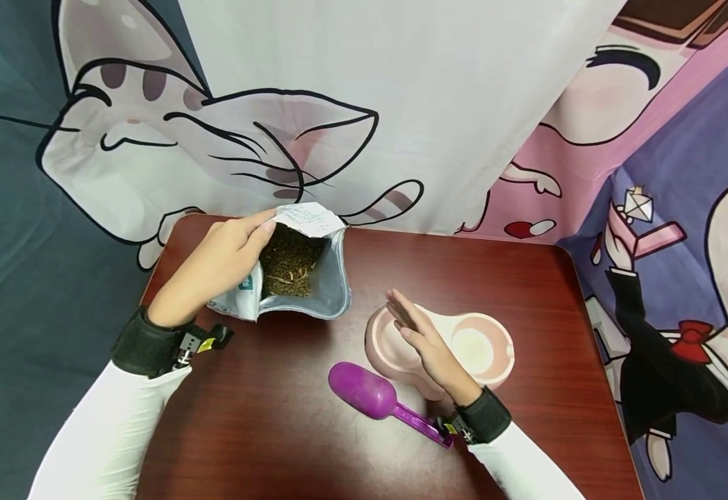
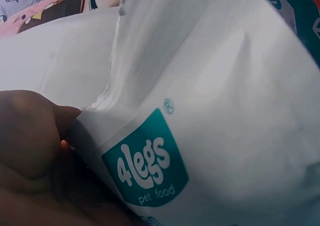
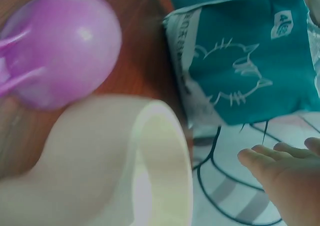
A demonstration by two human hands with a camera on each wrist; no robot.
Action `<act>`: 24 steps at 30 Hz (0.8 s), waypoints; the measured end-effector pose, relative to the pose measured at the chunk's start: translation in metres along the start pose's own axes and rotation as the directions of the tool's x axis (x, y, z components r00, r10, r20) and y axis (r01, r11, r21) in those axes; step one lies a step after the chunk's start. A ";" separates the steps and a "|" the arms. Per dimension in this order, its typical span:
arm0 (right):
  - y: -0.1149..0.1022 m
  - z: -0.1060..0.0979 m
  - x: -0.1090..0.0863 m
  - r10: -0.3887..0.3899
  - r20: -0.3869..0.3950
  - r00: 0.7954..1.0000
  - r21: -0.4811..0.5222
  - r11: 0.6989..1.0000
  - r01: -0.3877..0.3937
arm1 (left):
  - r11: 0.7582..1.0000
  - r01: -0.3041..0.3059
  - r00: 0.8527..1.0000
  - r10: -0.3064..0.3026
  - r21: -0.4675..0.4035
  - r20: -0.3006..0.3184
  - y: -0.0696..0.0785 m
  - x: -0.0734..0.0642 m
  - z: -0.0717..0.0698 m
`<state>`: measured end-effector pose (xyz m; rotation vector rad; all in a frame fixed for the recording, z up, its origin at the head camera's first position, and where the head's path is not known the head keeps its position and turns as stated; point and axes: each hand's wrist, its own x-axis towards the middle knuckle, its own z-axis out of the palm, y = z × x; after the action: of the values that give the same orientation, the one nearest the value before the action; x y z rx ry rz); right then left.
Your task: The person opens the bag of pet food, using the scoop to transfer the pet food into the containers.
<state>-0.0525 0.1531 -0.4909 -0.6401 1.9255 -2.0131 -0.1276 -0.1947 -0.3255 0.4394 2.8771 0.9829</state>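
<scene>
An opened pet food bag (image 1: 337, 278) stands at the table's back left, with brown kibble (image 1: 289, 260) visible inside. My left hand (image 1: 223, 260) pinches the bag's top edge between thumb and fingers; the left wrist view shows the bag's white side with a "4legs" label (image 2: 146, 161). Above the pink double bowl (image 1: 495, 340) my right hand (image 1: 429, 340) hovers with straight fingers, holding nothing. In front of the bowl lies a purple scoop (image 1: 364, 390), its handle running toward my right wrist. The right wrist view also shows the bag's teal front (image 3: 250, 61).
All of this rests on a dark red-brown wooden table (image 1: 264, 417). A white cloth printed with a cartoon cat (image 1: 133, 160) hangs behind it. Purple printed cloth (image 1: 701, 278) hangs at the right and dark green cloth (image 1: 45, 278) at the left.
</scene>
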 end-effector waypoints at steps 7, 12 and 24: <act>0.001 -0.019 -0.027 0.024 -0.061 0.998 -0.275 0.961 -0.040 | 1.000 0.021 0.998 -0.021 -0.004 -0.054 0.000 0.000 0.002; 0.004 -0.027 -0.045 -0.049 -0.044 0.998 -0.611 0.791 0.012 | 1.000 0.020 0.997 -0.020 -0.010 -0.080 -0.001 0.002 0.003; 0.033 -0.028 -0.084 -0.276 0.153 0.949 -0.889 0.380 0.254 | 0.999 0.037 0.995 -0.039 -0.024 -0.092 -0.003 0.005 0.002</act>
<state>0.0029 0.2164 -0.5341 -1.2218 3.0369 -0.8448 -0.1326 -0.1945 -0.3291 0.3444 2.9409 1.0557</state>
